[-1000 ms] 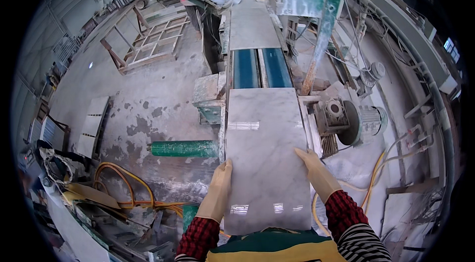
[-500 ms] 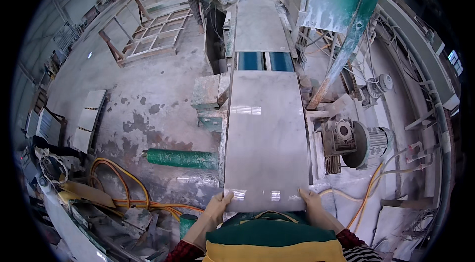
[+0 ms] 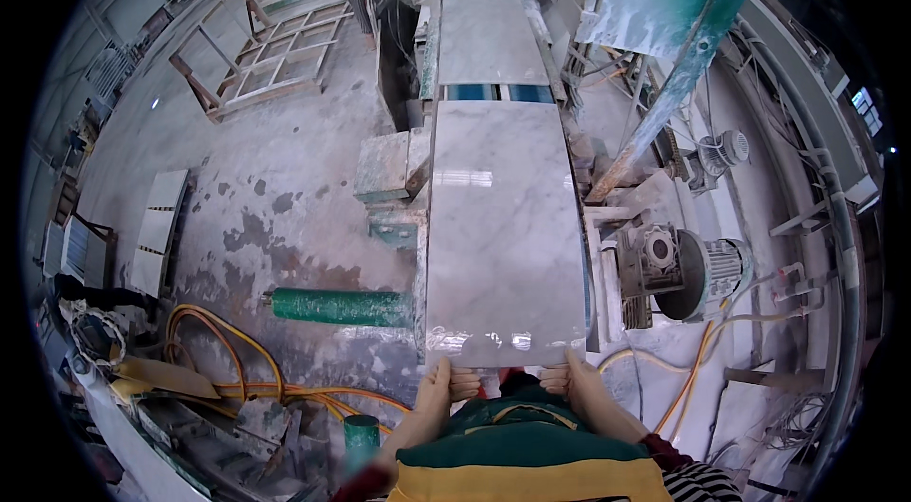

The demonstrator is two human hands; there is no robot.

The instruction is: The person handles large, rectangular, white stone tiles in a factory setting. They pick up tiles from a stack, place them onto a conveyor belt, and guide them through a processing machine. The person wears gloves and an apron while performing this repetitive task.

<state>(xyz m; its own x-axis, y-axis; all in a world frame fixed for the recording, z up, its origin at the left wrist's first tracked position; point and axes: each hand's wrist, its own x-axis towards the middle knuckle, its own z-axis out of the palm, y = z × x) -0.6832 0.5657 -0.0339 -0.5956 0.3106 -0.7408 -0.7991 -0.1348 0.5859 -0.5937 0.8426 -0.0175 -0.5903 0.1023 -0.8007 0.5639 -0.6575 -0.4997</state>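
Observation:
A glossy grey-white marble slab [image 3: 508, 246] lies flat on the conveyor, its near edge just in front of my body. At that edge's left corner, my left hand [image 3: 448, 386] is closed, with the thumb up against the slab and the other fingers curled below the edge. My right hand [image 3: 572, 382] mirrors it at the right corner, thumb on the slab and fingers curled inward. Whatever contact the fingers have under the slab is hidden. Beyond a narrow gap showing blue belts [image 3: 474, 92], a second pale slab [image 3: 492, 32] lies on the line.
A motor with gearbox [image 3: 707, 272] sits right of the conveyor. A green roller [image 3: 340, 306] sticks out to its left. Orange and yellow hoses [image 3: 256, 341] coil on the floor. A slanted post [image 3: 655, 108] stands at the right; a wooden frame [image 3: 270, 61] lies far left.
The near slab has slid away from me, narrowing the gap to the far slab. My hands have shifted from its sides inward to its near edge, fingers now curled.

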